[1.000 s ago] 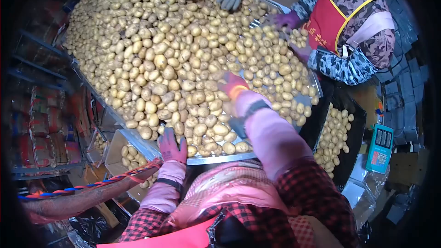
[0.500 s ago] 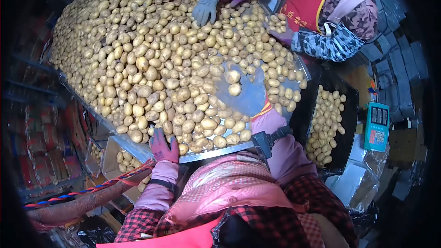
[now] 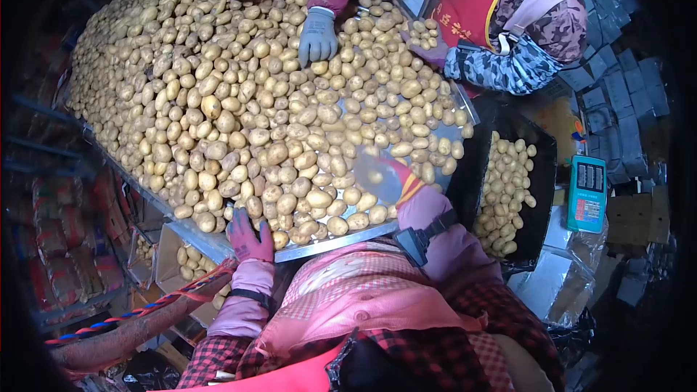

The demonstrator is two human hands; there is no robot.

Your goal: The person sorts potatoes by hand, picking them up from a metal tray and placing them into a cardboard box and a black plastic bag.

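Far left, below the table edge: a cardboard box (image 3: 174, 265) holding a few potatoes, partly hidden by the metal rim. Left hand (image 3: 249, 236), in a pink-red glove, lies flat on the near rim of the metal table (image 3: 327, 242), fingers spread and pointing away from the body toward the heap; palm down, nothing gripped. Just beyond the fingertips sits the potato pile (image 3: 247, 94), covering nearly the whole table; the heap's long axis runs from the near-left corner up toward the far right, deepest at the far left. Individual potatoes lie at mixed angles, no common direction. Right of centre: right hand (image 3: 396, 178), in a red glove with a yellow cuff, is at the near-right part of the pile, blurred by motion; a pale potato (image 3: 375, 176) sits against its palm side, but whether the fingers are closed round it cannot be told. That potato is too smeared to read its long axis. Far side of the table: a co-worker's grey-gloved hand (image 3: 317, 35) rests palm down on the potatoes, fingers pointing toward the near edge. Further right, a second co-worker in a red apron (image 3: 479, 0). Right of the table: a black crate (image 3: 541, 174) with potatoes, then a teal scale (image 3: 587, 194) beside it.
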